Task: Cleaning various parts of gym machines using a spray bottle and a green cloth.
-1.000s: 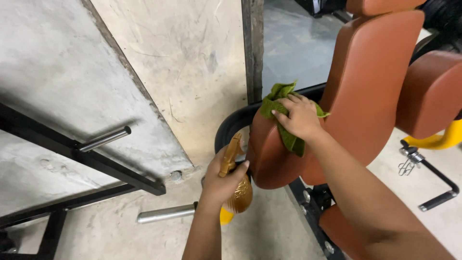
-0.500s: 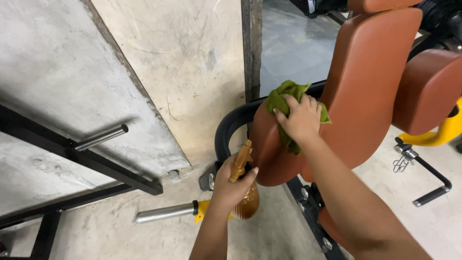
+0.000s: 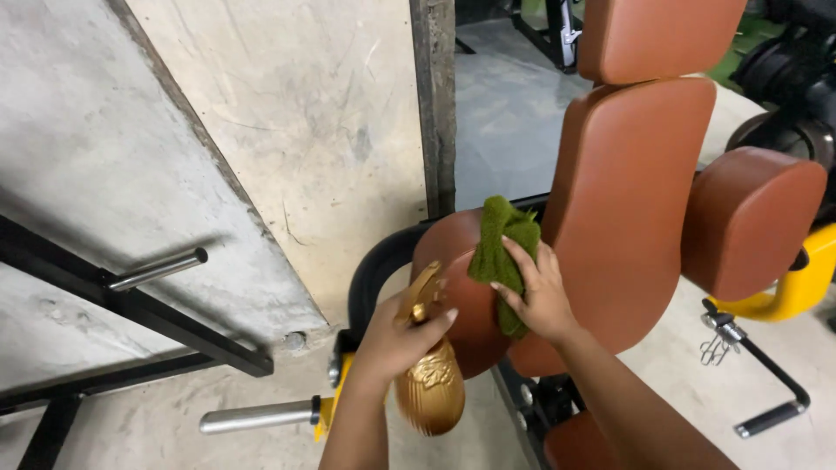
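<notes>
Head view: the right hand (image 3: 540, 300) presses a green cloth (image 3: 501, 252) flat against the rounded front edge of a brown padded seat (image 3: 475, 300), fingers spread over the cloth and gripping it. The left hand (image 3: 392, 339) is clenched around the neck of a gold spray bottle (image 3: 429, 387), held upright just beside the seat edge, nozzle near the pad. A brown backrest (image 3: 623, 200) rises behind the cloth. A black frame tube (image 3: 370, 274) curves below. A chrome peg (image 3: 252, 418) projects over the concrete floor (image 3: 174, 435).
</notes>
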